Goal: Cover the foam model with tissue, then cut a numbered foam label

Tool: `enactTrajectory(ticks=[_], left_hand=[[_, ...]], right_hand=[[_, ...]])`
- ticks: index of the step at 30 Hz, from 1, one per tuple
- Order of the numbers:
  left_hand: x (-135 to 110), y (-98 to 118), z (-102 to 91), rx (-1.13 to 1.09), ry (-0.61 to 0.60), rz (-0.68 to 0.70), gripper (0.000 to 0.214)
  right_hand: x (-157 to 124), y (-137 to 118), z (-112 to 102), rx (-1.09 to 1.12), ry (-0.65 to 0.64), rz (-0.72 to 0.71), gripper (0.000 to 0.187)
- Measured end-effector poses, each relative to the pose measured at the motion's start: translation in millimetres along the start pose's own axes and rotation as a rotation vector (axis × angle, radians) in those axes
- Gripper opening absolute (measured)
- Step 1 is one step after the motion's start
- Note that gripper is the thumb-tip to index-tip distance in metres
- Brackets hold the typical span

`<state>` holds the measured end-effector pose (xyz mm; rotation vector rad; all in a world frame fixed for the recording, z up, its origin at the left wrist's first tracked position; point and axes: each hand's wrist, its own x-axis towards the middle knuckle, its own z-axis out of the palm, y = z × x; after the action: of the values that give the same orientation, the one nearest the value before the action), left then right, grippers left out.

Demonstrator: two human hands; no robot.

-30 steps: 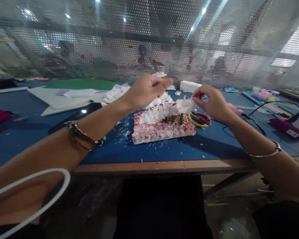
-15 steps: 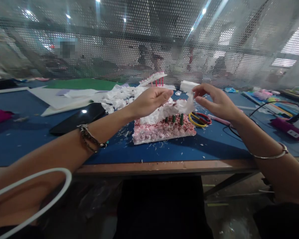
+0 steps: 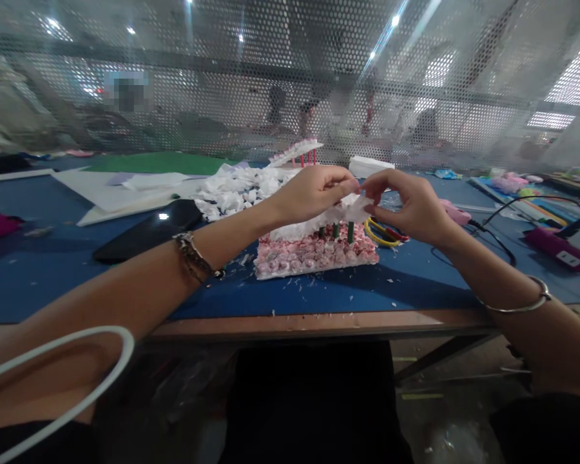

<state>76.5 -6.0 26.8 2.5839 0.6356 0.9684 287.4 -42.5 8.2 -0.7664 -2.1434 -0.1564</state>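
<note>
On the table stands a two-tier model: a base covered in pink paper rosettes, green posts, and an upper tier wrapped in white paper. My left hand reaches over the upper tier, fingertips pinched together; what lies in the pinch is hidden. My right hand is closed by thumb and fingers on a thin white paper piece at the tier's right end. The fingertips of both hands are close together.
Yellow-and-red-handled scissors lie right of the model. A pink glue gun with a black cable sits behind my right hand. Crumpled white paper scraps and a black phone lie left. Another tiered model stands behind.
My left hand has moved right, and my right hand has moved left and slightly down. Their fingertips have come together over the white paper at the upper tier's right end.
</note>
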Motion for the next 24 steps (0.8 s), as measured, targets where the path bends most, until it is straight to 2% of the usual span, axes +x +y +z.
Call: enactTrajectory(ticks=[3, 8, 13, 18, 24], left_hand=[[-1, -1, 0.5, 0.009, -0.037, 0.008, 0.035], [-2, -3, 0.1, 0.032, -0.117, -0.015, 0.039], [2, 0, -1.1, 0.129, -0.067, 0.081, 0.032], [1, 4, -4.2, 0.133, -0.045, 0.061, 0.026], [-1, 5, -6.7, 0.139, -0.038, 0.062, 0.024]], right_hand=[[-1, -2, 1, 0.03, -0.007, -0.024, 0.008], [-1, -6, 5, 0.024, 0.005, -0.077, 0.004], [-1, -4, 5, -0.072, 0.04, -0.054, 0.011], [-2, 5, 3, -0.122, 0.053, -0.076, 0.008], [0, 2, 2, -0.108, 0.053, 0.004, 0.008]])
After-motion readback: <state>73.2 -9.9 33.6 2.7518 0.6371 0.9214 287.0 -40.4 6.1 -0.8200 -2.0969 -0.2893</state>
